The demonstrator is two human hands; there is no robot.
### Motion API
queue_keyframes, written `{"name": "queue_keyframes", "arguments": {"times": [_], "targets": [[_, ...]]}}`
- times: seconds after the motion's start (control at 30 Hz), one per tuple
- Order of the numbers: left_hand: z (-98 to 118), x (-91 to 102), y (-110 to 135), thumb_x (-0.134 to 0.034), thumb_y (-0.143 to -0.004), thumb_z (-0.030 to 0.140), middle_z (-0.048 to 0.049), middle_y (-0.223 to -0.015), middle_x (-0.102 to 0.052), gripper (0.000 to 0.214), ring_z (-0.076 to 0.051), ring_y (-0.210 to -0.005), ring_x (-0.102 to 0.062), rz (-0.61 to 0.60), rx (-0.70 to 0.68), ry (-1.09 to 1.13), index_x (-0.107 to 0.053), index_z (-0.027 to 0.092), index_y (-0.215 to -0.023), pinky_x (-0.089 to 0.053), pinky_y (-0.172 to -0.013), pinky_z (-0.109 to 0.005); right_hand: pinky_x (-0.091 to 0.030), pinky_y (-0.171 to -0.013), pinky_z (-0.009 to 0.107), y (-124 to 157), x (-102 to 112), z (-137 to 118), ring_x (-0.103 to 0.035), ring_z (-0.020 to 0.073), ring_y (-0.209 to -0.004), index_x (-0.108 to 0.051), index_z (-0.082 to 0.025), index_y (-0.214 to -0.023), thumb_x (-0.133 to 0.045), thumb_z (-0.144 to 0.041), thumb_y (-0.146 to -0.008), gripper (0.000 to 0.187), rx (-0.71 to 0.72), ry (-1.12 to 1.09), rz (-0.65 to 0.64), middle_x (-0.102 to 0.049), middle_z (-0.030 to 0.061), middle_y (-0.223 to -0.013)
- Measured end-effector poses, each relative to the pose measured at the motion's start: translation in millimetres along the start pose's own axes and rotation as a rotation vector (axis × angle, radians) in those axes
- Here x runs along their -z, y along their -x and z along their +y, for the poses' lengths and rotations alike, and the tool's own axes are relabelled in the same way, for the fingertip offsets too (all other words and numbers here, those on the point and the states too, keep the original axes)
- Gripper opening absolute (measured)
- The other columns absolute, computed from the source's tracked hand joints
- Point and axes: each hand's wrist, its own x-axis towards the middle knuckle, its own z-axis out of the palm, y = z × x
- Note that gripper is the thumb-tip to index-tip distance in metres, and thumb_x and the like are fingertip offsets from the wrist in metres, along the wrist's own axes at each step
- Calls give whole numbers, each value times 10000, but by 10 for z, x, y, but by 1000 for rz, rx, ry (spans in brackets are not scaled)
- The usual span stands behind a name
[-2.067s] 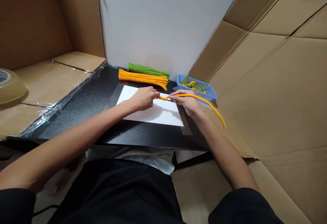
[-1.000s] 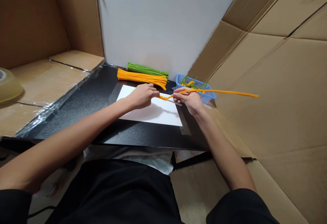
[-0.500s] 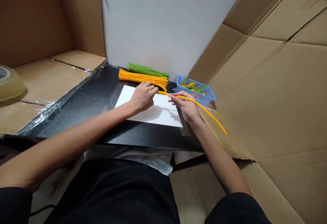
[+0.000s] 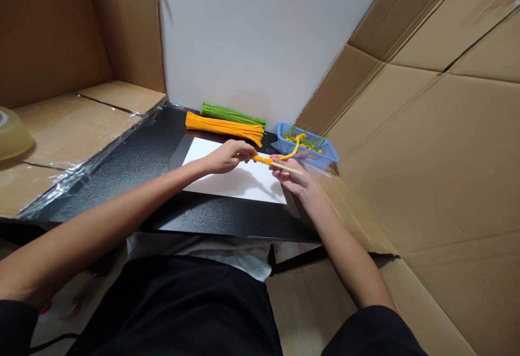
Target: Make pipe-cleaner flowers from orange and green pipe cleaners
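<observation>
An orange pipe cleaner (image 4: 264,160) is wound in a tight coil around a thin pale stick (image 4: 288,167), and its free end curls up toward the basket. My left hand (image 4: 229,156) pinches the coiled part from the left. My right hand (image 4: 293,177) holds the stick and the start of the coil. Both hands are above a white paper sheet (image 4: 239,182). Behind them lie a bundle of orange pipe cleaners (image 4: 223,128) and a bundle of green ones (image 4: 233,114).
A blue mesh basket (image 4: 325,162) with green and orange pieces stands at the back right of the black table (image 4: 211,212). Cardboard panels (image 4: 426,155) line the right side, and a white wall (image 4: 260,36) rises behind. A tape roll (image 4: 12,136) sits far left.
The free length of pipe cleaner has become much shorter and the coil longer. Its end has swung from the lower right up toward the basket.
</observation>
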Motion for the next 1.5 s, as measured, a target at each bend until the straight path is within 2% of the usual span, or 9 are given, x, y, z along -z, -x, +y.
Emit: {"name": "queue_keyframes", "arguments": {"times": [0.13, 0.37, 0.6, 0.73, 0.93, 1.1, 1.23, 1.37, 1.5], "targets": [[39, -21, 9, -505, -897, 79, -79, -885, -745, 284, -200, -851, -591, -120, -211, -360, -752, 177, -998, -408, -732, -300, -500, -495, 123, -19, 30, -108, -635, 62, -551, -752, -148, -733, -963, -218, -577, 272, 108, 133, 69, -749, 30, -687], [107, -31, 31, -504, -828, 12, -63, -864, -757, 345, -227, -857, -565, -112, -237, -668, -746, 172, -1016, -370, -731, -350, -638, -725, 285, 108, 31, -222, -730, 148, -694, -782, -169, -830, -934, -452, -616, 385, 397, 301, 102, -778, 53, -779], [114, -48, 28, -530, -771, 34, -93, -816, -737, 295, -257, -870, -580, -20, -88, -739, -746, 141, -941, -372, -749, -376, -653, -750, 329, 295, -165, -199, -746, 168, -713, -785, -188, -911, -806, -564, -770, 402, 564, 422, 62, -787, 54, -811], [164, -90, 20, -527, -792, 60, -110, -809, -720, 271, -267, -854, -601, 117, 124, -643, -742, 136, -938, -387, -739, -372, -649, -765, 320, 360, -222, -109, -762, 180, -788, -774, -214, -937, -779, -551, -813, 359, 600, 365, 17, -795, 45, -859], [235, -109, 9, -488, -871, 158, -81, -825, -702, 260, -226, -800, -616, 222, 439, -279, -744, 170, -915, -374, -658, -315, -626, -811, 258, 296, -111, 69, -769, 162, -862, -751, -226, -958, -831, -527, -770, 364, 453, 154, -51, -806, 39, -949], [145, -130, -31, -510, -868, 215, -28, -730, -676, 191, -169, -732, -609, 144, 401, 209, -683, 157, -810, -423, -709, -287, -613, -757, 170, 86, 153, 98, -757, 116, -834, -727, -231, -865, -850, -378, -773, 213, 281, -76, 110, -802, 4, -889], [130, -172, -48, -524, -869, 239, -26, -717, -636, 166, -156, -712, -594, 98, 293, 441, -653, 151, -814, -460, -726, -292, -625, -718, 205, 34, 189, 115, -760, 144, -821, -718, -222, -852, -813, -307, -800, 138, 185, -30, 138, -796, 28, -871], [175, -148, -18, -515, -866, 235, -21, -752, -642, 173, -147, -706, -566, -29, 196, 389, -668, 154, -862, -451, -693, -272, -588, -614, 193, 44, 100, 79, -724, 130, -687, -710, -204, -832, -864, -334, -738, 222, 151, 86, 95, -762, 18, -750], [173, -78, 27, -465, -847, 136, -32, -813, -679, 258, -150, -726, -580, -158, 55, 99, -707, 156, -933, -426, -684, -256, -556, -587, 204, 51, 57, -98, -691, 121, -634, -727, -172, -805, -936, -378, -626, 344, 155, 190, 54, -751, 31, -709]]}}
